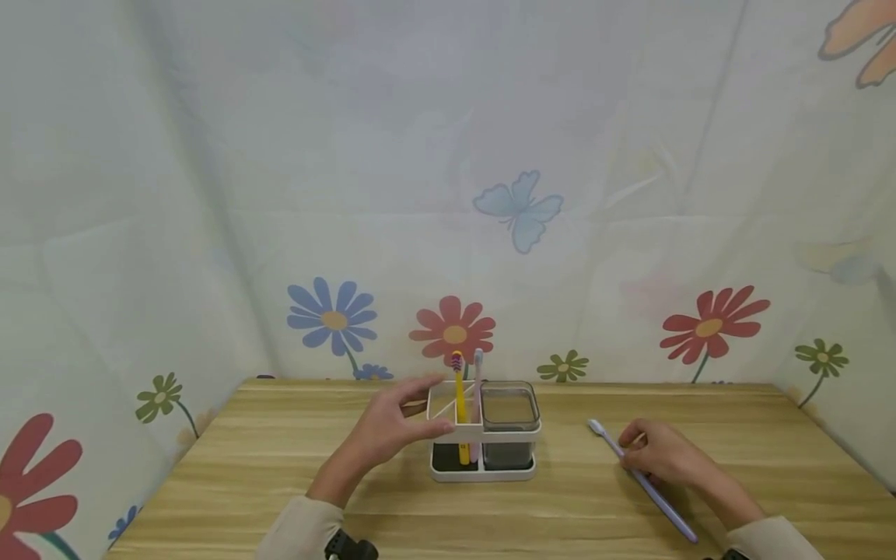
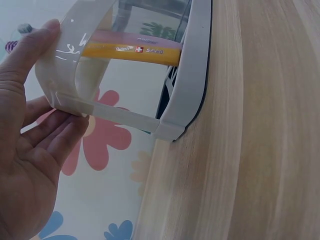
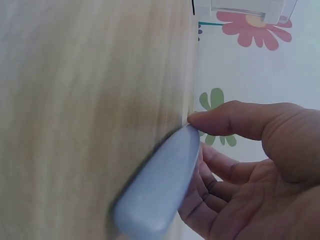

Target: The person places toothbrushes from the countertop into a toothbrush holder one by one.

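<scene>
A white toothbrush holder (image 1: 511, 436) stands upright on the table, and my left hand (image 1: 385, 424) grips the left end of its upper rack, thumb in front and fingers behind. In its left part stand a yellow toothbrush (image 1: 462, 408) and a pink toothbrush (image 1: 478, 369), heads up. A clear cup (image 1: 509, 451) fills the right part. To the right, a lavender toothbrush (image 1: 661, 499) lies slantwise, its head pointing away to the left. My right hand (image 1: 665, 453) pinches it between thumb and fingers; in the right wrist view the handle (image 3: 160, 182) lies close along the wood.
The wood-grain table (image 1: 294, 435) runs back to a pale curtain (image 1: 392, 155) printed with flowers and butterflies, which also hangs along both sides. Bare table lies between the holder and the lavender toothbrush.
</scene>
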{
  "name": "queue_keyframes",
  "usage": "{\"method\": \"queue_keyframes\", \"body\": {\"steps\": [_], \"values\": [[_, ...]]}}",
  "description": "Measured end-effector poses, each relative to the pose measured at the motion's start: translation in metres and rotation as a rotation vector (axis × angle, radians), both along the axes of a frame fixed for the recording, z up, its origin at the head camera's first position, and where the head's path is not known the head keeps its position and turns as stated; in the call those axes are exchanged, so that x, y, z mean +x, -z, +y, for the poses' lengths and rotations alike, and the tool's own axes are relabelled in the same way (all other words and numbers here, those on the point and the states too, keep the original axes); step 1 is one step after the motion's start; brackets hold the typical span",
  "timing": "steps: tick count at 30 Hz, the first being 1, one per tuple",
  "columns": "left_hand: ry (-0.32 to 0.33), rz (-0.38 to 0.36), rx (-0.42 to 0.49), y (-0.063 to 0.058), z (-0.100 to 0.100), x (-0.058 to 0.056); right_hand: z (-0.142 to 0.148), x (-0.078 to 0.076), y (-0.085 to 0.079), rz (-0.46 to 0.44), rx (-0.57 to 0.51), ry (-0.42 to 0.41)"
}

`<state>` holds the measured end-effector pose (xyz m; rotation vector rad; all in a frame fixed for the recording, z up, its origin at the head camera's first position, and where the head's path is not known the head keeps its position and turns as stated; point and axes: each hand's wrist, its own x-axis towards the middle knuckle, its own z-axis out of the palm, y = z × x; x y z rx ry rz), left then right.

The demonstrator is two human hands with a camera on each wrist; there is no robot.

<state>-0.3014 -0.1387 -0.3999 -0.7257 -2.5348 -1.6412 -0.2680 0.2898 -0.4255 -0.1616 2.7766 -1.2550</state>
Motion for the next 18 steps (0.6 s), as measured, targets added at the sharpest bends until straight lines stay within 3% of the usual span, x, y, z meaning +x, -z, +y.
{"method": "queue_keyframes", "body": {"steps": [9, 18], "values": [[0.003, -0.002, 0.006, 0.001, 0.001, -0.001, 0.008, -0.001, -0.012, -0.025, -0.092, 0.007], [0.008, 0.001, 0.008, 0.001, 0.000, -0.002, 0.009, 0.002, -0.038, 0.065, -0.164, 0.054]]}}
